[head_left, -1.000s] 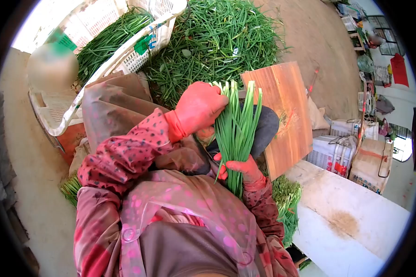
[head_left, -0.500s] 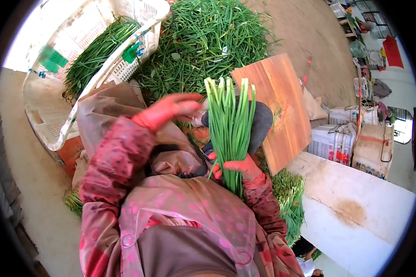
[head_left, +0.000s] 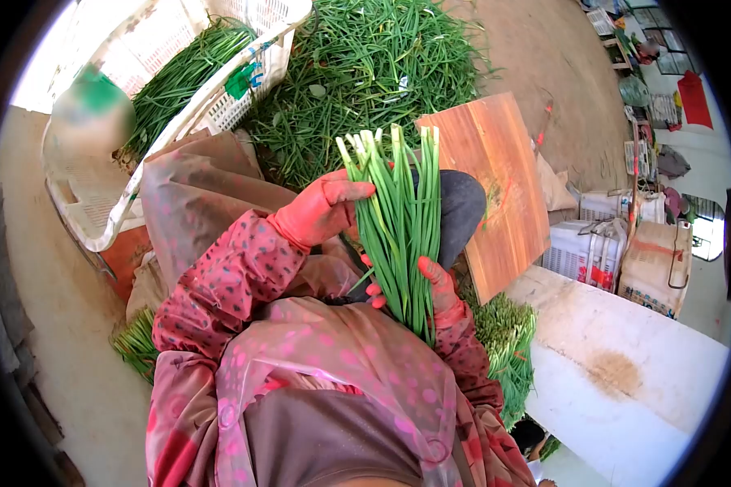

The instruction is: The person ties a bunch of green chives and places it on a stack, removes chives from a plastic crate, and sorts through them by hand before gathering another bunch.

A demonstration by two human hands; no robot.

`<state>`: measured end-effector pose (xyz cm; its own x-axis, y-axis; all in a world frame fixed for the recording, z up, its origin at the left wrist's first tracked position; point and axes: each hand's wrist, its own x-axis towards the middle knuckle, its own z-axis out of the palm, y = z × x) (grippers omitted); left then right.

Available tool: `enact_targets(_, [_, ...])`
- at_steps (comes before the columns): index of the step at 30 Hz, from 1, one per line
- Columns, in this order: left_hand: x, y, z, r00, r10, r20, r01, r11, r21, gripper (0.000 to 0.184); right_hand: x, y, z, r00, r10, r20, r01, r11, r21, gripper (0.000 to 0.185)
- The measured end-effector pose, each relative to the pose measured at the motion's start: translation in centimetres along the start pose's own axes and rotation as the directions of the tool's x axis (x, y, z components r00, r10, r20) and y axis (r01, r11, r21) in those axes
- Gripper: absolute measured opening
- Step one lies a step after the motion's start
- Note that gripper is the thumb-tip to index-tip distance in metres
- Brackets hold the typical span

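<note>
A bunch of long green stalks [head_left: 398,231] with pale cut ends stands upright over my lap. My right hand [head_left: 437,290], in a red glove, is wrapped round its lower part, with the thumb in front and fingertips showing at the left side. My left hand [head_left: 323,209], also red-gloved, is at the bunch's upper left edge, thumb and fingers bent against the stalks; its fingertips are partly hidden behind them. A wooden board [head_left: 495,191] lies just right of the bunch, beside my dark-clad knee [head_left: 461,213].
A white basket [head_left: 122,213] holding green stalks [head_left: 183,73] is at the upper left. A large heap of loose greens [head_left: 365,73] lies ahead. More bundles [head_left: 508,357], a white tabletop [head_left: 625,349] and packed crates [head_left: 585,252] are to the right. Part of a person [head_left: 529,438] shows below.
My left hand moved away from the stalks, open and blurred, then came back to their left edge. The stalk tops now fan out more to the left, and my right thumb has shifted to the bunch's right side.
</note>
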<state>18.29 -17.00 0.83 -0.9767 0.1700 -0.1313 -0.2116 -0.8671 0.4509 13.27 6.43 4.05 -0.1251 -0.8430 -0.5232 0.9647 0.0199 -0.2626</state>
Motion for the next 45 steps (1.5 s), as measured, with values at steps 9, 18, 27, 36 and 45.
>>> enact_targets(9, [-0.4,1.3,1.3,0.986,0.076,-0.145,-0.1,0.981,-0.167,0.039,-0.7,-0.2,0.5,0.989,-0.07,-0.13,0.021,0.937,-0.349,0.076])
enact_targets(18, [-0.4,1.9,0.6,0.913,0.165,-0.374,-0.122,0.983,0.134,0.024,-1.0,0.7,-1.1,0.987,-0.106,-0.121,0.072,0.963,-0.259,0.074])
enact_targets(27, [-1.4,2.0,0.0,0.923,0.15,-0.355,0.0,0.921,0.389,0.012,-0.9,1.0,-3.9,0.993,-0.09,-0.073,0.073,0.974,-0.214,0.074])
enact_targets(36, [-0.6,4.9,-0.8,0.89,0.079,-0.45,0.272,0.7,0.661,0.018,-1.1,1.4,-1.9,0.942,-0.237,-0.237,0.151,0.931,-0.333,0.062])
enact_targets(45, [-1.7,17.5,-10.2,0.237,0.891,-0.388,0.58,0.191,0.792,0.03,-3.0,1.3,-2.4,0.929,-0.291,-0.229,0.206,0.92,-0.334,0.059])
